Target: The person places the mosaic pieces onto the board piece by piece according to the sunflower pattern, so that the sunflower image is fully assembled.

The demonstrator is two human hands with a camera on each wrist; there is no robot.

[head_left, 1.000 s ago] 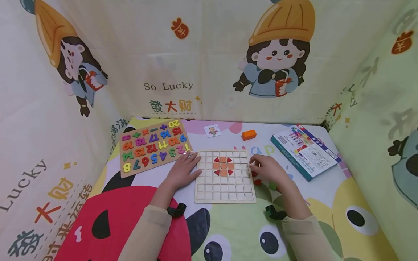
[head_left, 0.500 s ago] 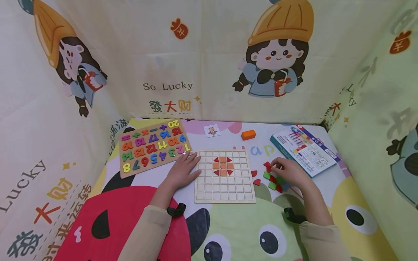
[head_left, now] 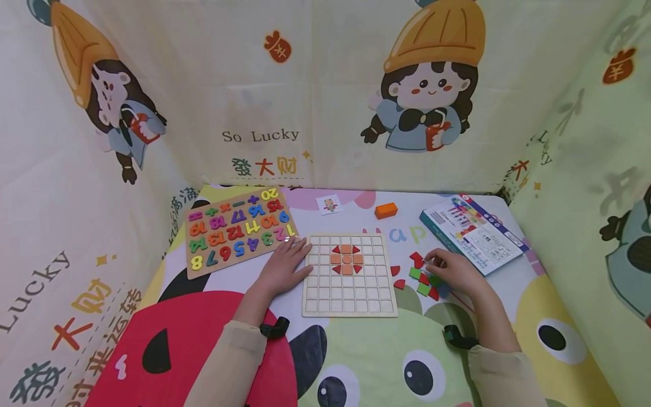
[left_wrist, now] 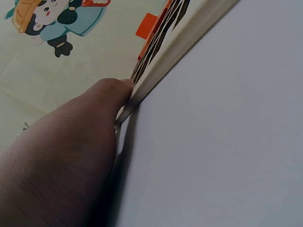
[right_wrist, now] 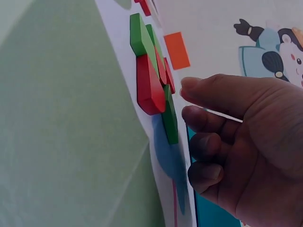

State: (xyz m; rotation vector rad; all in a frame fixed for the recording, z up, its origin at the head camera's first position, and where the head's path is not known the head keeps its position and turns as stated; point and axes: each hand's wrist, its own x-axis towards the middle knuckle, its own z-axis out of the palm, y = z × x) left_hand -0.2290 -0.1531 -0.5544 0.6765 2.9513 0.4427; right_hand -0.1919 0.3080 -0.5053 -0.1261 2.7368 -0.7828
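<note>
A wooden grid board (head_left: pixel 325 294) lies in the middle of the table, with orange pieces and small red triangles set in its upper centre. Flat beside its left edge rests my left hand (head_left: pixel 281 270), the thumb touching that edge (left_wrist: pixel 175 61) in the left wrist view. My right hand (head_left: pixel 456 272) hovers at a loose pile of green blocks (head_left: pixel 423 289) and red blocks (head_left: pixel 434 294). Its fingers are loosely curled in the right wrist view, a gap between thumb and index finger and nothing held. A red block (right_wrist: pixel 147 90) and a green block (right_wrist: pixel 169 118) stand close to the fingertips.
A number puzzle board (head_left: pixel 236 232) lies at the left. Behind the grid are a small picture card (head_left: pixel 330 204) and an orange block (head_left: pixel 386 211). A flat box (head_left: pixel 473 232) lies at the right, beyond my right hand. Two red pieces (head_left: pixel 399 284) sit beside the grid.
My right hand has left the grid's right edge and moved right to the loose blocks, where it has stayed over the last half second. The left hand has not moved.
</note>
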